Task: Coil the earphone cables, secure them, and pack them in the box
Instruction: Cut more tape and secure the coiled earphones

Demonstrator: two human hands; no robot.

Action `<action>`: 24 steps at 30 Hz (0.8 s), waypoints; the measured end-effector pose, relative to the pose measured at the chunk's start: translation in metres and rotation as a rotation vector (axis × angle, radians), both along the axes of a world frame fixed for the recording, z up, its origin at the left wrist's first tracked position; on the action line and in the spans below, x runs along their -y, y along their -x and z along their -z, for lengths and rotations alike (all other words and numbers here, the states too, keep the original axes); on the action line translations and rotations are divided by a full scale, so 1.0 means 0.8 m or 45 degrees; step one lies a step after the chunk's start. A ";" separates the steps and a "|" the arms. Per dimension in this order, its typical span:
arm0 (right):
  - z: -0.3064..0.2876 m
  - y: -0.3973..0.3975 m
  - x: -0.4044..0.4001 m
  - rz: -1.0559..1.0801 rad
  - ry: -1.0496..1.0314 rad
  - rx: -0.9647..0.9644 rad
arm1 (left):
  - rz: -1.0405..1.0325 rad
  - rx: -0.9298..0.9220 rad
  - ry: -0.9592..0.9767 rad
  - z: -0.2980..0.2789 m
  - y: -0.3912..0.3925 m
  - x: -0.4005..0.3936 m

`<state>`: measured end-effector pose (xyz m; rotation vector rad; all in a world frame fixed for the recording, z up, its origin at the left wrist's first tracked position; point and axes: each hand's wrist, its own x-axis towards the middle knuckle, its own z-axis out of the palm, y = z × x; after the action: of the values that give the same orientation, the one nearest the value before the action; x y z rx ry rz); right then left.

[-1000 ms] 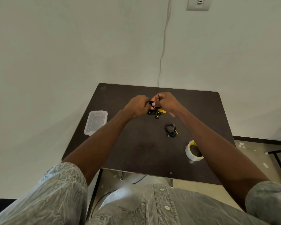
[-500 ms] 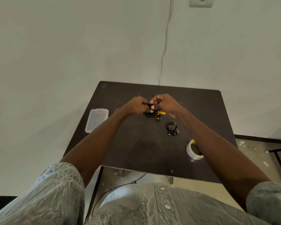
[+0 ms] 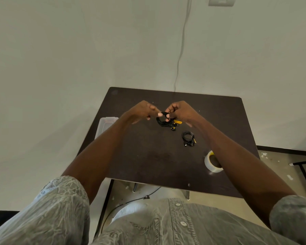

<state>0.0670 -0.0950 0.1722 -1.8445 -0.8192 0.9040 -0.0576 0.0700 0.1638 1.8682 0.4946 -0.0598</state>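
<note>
Above the table (image 3: pixel 148 156), left hand (image 3: pixel 141 110) and right hand (image 3: pixel 180 110) pinching black earphone coil (image 3: pixel 163 122)

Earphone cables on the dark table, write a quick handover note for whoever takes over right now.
Left hand: pinches the black earphone coil at its top.
Right hand: fingers curled round the same coil, which is held just above the table; yellow tag hangs beside it.
Second earphone bundle: coiled, lying on the table to the right.
Tape roll: near the table's right front, partly behind the right forearm.
Clear plastic box: left edge of the table; contents not visible.
Left: secure the held coil, then pack both bundles in the box.
</note>
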 end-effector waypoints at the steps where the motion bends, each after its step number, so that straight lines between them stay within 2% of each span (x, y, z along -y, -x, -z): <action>1: 0.000 0.000 0.000 -0.003 0.000 0.004 | -0.016 -0.030 0.102 0.001 0.002 -0.002; 4: 0.001 0.002 0.001 -0.008 -0.009 -0.006 | -0.082 -0.096 0.383 0.003 0.008 -0.005; 9: 0.005 0.007 0.003 -0.011 -0.030 0.046 | -0.189 -0.201 0.547 0.008 0.007 0.001; 13: 0.008 0.008 0.004 0.021 -0.055 0.054 | -0.280 -0.150 0.692 0.012 0.009 0.007; 18: 0.016 0.011 0.002 0.104 -0.089 0.046 | -0.428 0.040 0.670 0.016 0.005 0.019; 21: 0.024 0.015 0.002 0.146 -0.085 0.051 | -0.525 0.087 0.558 0.020 0.002 0.027; 24: 0.029 0.018 0.001 0.240 -0.084 0.041 | -0.505 0.116 0.410 0.028 -0.002 0.027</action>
<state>0.0530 -0.0961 0.1491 -1.8476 -0.6737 0.7216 -0.0563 0.0482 0.1412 1.4272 0.7379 0.1991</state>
